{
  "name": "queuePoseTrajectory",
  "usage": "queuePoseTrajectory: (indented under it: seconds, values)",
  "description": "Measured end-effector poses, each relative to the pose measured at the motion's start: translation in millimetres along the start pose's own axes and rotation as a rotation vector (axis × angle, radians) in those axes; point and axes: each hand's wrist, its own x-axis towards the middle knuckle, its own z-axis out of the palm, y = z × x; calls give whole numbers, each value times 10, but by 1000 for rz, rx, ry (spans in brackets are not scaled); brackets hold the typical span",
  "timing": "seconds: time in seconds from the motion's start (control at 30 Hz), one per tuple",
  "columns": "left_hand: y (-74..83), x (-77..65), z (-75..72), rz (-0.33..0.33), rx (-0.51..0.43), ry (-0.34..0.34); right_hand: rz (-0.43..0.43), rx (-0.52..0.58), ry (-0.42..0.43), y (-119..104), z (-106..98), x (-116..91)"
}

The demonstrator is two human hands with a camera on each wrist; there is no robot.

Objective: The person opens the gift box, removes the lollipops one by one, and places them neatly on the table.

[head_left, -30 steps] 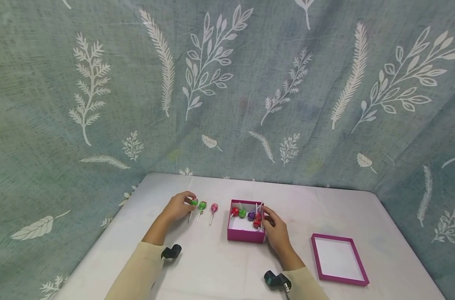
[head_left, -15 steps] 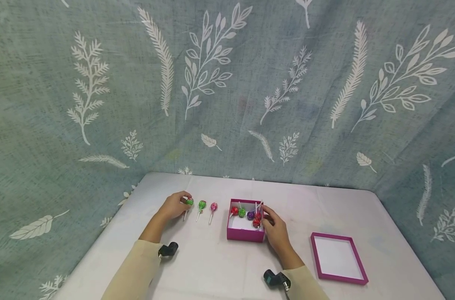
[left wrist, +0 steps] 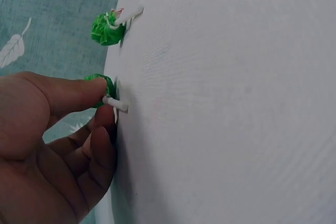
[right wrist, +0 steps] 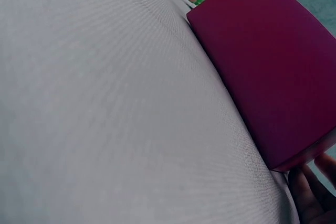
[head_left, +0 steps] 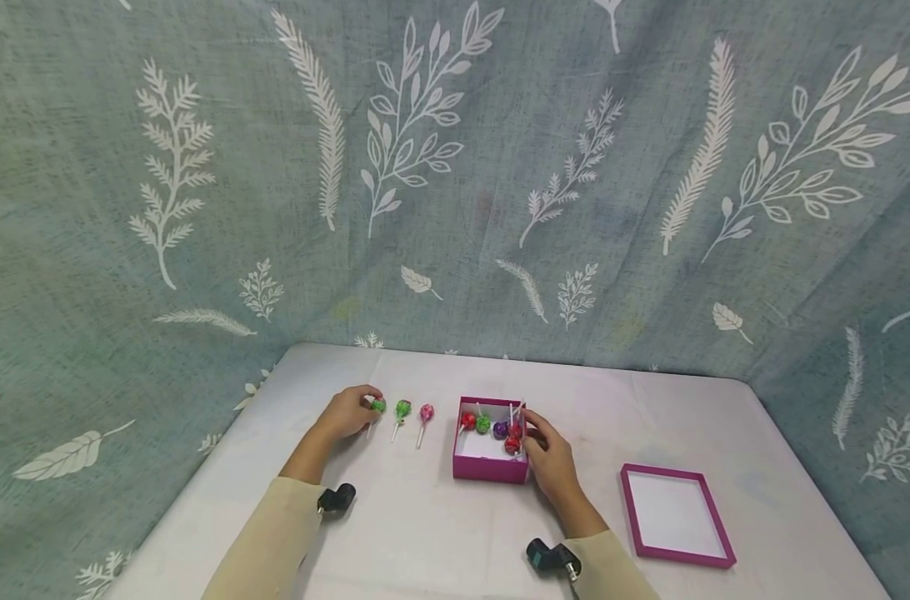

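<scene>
At the left of the table, my left hand (head_left: 347, 410) pinches a green-wrapped lollipop (left wrist: 109, 84) between thumb and fingers, its white stick pointing toward me. Beside it lie a second green lollipop (head_left: 403, 408) and a pink lollipop (head_left: 427, 412), roughly in a row. My right hand (head_left: 554, 462) rests with its fingers against the right side of a magenta box (head_left: 489, 469). Inside the box are several lollipops, among them a red lollipop (head_left: 467, 421), a green-wrapped one and a purple lollipop (head_left: 501, 430).
The magenta-rimmed lid (head_left: 680, 553) lies with its white inside up, right of the box. A white cloth covers the table (head_left: 425, 533). Behind it hangs a green curtain (head_left: 455, 292) with white leaf prints.
My left hand has moved the green lollipop slightly left, away from the other green one, widening the gap between them. The right hand and box stay in place.
</scene>
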Motion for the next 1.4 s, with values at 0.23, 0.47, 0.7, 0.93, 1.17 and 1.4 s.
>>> queuePoseTrajectory:
  seconds: [0.23,0.47,0.7,0.93,1.17,1.4]
  values:
    - [-10,-15,-33,0,7,-5,-7,-4,5,-11,2,5]
    - [-8,-39,-42,-5,4,-18,7,-2,3,-16,9,-5]
    - [28,-52,-67,-17,33,-6,-3,-14,0,3,15,-8]
    - [148,-76,-139,-12,68,32,5,-13,-1,14,9,-6]
    - [374,-107,-191,80,53,49,-9,-15,4,-4,8,1]
    - [571,-139,-33,151,10,46,28,-7,-8,-19,3,-10]
